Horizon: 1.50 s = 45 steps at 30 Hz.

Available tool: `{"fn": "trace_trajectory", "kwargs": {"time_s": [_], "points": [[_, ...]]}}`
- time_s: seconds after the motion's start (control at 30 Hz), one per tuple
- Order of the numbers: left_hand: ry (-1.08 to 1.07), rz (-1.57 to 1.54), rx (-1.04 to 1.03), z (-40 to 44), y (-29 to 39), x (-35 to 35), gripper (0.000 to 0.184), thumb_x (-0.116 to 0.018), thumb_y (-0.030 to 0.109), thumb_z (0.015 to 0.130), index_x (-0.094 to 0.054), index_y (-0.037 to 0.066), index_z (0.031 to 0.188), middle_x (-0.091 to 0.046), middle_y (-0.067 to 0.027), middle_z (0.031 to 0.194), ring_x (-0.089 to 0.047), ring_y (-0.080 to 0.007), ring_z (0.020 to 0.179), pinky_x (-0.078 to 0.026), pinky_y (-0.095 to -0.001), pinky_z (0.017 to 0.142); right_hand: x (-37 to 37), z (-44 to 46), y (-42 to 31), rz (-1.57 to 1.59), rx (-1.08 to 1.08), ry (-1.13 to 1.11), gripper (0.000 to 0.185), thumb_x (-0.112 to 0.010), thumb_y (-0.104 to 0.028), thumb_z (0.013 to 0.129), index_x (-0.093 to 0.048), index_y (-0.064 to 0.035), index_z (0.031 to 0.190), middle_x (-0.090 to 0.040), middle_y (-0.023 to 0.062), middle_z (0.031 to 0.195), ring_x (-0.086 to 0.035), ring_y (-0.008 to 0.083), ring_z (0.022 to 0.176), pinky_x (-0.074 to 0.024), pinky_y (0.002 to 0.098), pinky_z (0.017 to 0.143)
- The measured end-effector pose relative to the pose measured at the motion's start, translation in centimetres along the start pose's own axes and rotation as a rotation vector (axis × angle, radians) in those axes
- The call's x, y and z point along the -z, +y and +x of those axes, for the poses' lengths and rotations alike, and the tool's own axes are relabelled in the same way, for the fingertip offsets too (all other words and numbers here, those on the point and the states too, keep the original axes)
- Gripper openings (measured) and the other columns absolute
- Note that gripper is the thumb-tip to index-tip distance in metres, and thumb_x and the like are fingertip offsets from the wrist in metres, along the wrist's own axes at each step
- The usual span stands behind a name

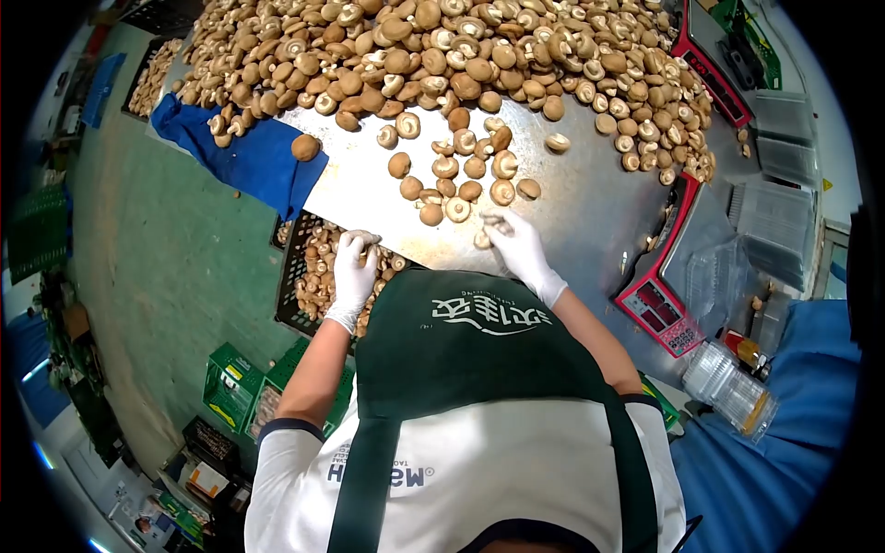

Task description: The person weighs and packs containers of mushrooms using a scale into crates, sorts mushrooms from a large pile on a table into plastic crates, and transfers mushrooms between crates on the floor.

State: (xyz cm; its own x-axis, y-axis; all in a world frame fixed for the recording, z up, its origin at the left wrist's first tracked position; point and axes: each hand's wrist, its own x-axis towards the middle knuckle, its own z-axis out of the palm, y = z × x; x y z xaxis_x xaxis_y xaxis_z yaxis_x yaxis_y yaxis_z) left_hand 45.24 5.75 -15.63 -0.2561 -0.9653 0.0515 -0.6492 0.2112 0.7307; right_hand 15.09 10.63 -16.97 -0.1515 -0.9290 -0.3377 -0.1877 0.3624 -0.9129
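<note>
My left hand (352, 276), in a white glove, is over the near table edge, above a black crate (293, 276) of shiitake mushrooms. Its fingers are bent together, and a small brownish piece shows at the tips; what they hold is not clear. My right hand (518, 247), gloved too, rests low over the metal table (572, 230). Its fingers curl round a pale shiitake mushroom (482, 240). Just beyond it lies a loose group of shiitake mushrooms (458, 209), some caps up, others stems up.
A large heap of shiitake mushrooms (433, 60) covers the far side. Red scales (659, 309) and another red scale (714, 83) stand at right, with clear plastic trays (774, 221) beside them. A blue cloth (240, 157) hangs over the left edge. Green crates (232, 382) stand on the floor.
</note>
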Motion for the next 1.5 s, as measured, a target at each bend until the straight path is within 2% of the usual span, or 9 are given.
{"fn": "trace_trajectory", "kwargs": {"time_s": [0.13, 0.2, 0.27, 0.4, 0.7, 0.97, 1.07, 1.27, 1.5], "points": [[0.036, -0.025, 0.035, 0.2, 1.2, 0.6, 0.016, -0.063, -0.003, 0.084, -0.063, 0.002, 0.099, -0.059, -0.0122, 0.099, -0.060, -0.0273, 0.093, -0.049, -0.0351, 0.085, 1.0, 3.0, -3.9, -0.053, 0.104, 0.196, 0.022, -0.062, -0.007, 0.091, -0.066, -0.0059, 0.112, -0.064, -0.0010, 0.094, -0.055, 0.0054, 0.074, -0.0471, 0.0199, 0.067], [0.084, -0.036, 0.043, 0.5, 1.9, 0.9, 0.015, -0.062, -0.002, 0.085, -0.063, 0.001, 0.100, -0.060, -0.0128, 0.099, -0.061, -0.0273, 0.093, -0.049, -0.0353, 0.085, 3.2, 4.2, -4.7, 0.048, 0.016, 0.359, 0.018, -0.060, -0.012, 0.092, -0.068, -0.0055, 0.106, -0.066, 0.0054, 0.091, -0.060, 0.0129, 0.085, -0.0486, 0.0276, 0.081], [0.113, 0.025, -0.033, 1.4, 1.2, 1.0, 0.020, -0.061, -0.001, 0.087, -0.061, 0.000, 0.107, -0.059, -0.0142, 0.103, -0.060, -0.0276, 0.099, -0.049, -0.0363, 0.087, 6.3, 5.9, -4.4, -0.126, 0.254, 0.611, 0.026, -0.059, -0.011, 0.092, -0.062, -0.0050, 0.117, -0.060, 0.0080, 0.106, -0.057, 0.0180, 0.101, -0.0456, 0.0305, 0.090], [0.202, -0.092, -0.032, 5.1, 1.0, -0.7, 0.037, -0.062, 0.002, 0.087, -0.054, 0.000, 0.123, -0.054, -0.0185, 0.119, -0.056, -0.0313, 0.111, -0.046, -0.0385, 0.096, 11.1, 7.4, -2.4, -0.421, 0.219, 0.925, 0.037, -0.058, -0.012, 0.091, -0.058, -0.0082, 0.128, -0.054, 0.0130, 0.128, -0.048, 0.0283, 0.119, -0.0358, 0.0381, 0.105], [0.117, -0.117, 0.002, 13.9, 3.2, -4.1, 0.058, -0.068, 0.022, 0.086, -0.046, -0.001, 0.134, -0.054, -0.0202, 0.125, -0.053, -0.0324, 0.116, -0.042, -0.0398, 0.100, 5.6, 9.6, -1.6, -0.394, 0.187, 0.623, 0.043, -0.060, -0.016, 0.089, -0.057, -0.0088, 0.131, -0.062, 0.0119, 0.117, -0.054, 0.0283, 0.108, -0.0410, 0.0371, 0.099], [-0.118, -0.336, 0.173, 13.7, 3.7, -4.5, 0.048, -0.064, 0.012, 0.088, -0.051, 0.002, 0.133, -0.061, -0.0160, 0.119, -0.060, -0.0229, 0.104, -0.049, -0.0329, 0.092, 2.1, 9.4, -3.6, -0.361, 0.364, 0.301, 0.037, -0.056, -0.010, 0.091, -0.058, -0.0079, 0.128, -0.062, 0.0135, 0.116, -0.056, 0.0291, 0.107, -0.0430, 0.0367, 0.098], [-0.095, -0.410, 0.232, 12.3, 4.4, -4.0, 0.043, -0.062, 0.010, 0.090, -0.053, 0.002, 0.131, -0.061, -0.0153, 0.121, -0.059, -0.0219, 0.109, -0.047, -0.0323, 0.095, 2.6, 8.9, -3.1, -0.091, 0.131, 0.165, 0.036, -0.058, -0.007, 0.090, -0.059, -0.0063, 0.126, -0.061, 0.0118, 0.115, -0.058, 0.0235, 0.098, -0.0477, 0.0329, 0.090], [-0.056, -0.456, 0.188, 10.9, 3.3, -4.3, 0.046, -0.061, 0.008, 0.090, -0.050, 0.001, 0.134, -0.055, -0.0170, 0.130, -0.053, -0.0249, 0.121, -0.042, -0.0341, 0.103, 2.8, 8.7, -2.8, -0.087, 0.207, 0.179, 0.034, -0.058, -0.006, 0.091, -0.059, -0.0045, 0.125, -0.062, 0.0109, 0.114, -0.059, 0.0187, 0.094, -0.0493, 0.0301, 0.087], [0.009, -0.151, 0.003, 10.9, 3.6, -4.3, 0.066, -0.068, 0.013, 0.084, -0.039, -0.001, 0.141, -0.047, -0.0223, 0.136, -0.048, -0.0327, 0.126, -0.037, -0.0396, 0.107, 2.0, 12.9, -4.1, -0.192, 0.223, 0.204, 0.034, -0.054, -0.017, 0.093, -0.060, -0.0068, 0.125, -0.062, 0.0132, 0.118, -0.056, 0.0294, 0.110, -0.0417, 0.0376, 0.100]]}}
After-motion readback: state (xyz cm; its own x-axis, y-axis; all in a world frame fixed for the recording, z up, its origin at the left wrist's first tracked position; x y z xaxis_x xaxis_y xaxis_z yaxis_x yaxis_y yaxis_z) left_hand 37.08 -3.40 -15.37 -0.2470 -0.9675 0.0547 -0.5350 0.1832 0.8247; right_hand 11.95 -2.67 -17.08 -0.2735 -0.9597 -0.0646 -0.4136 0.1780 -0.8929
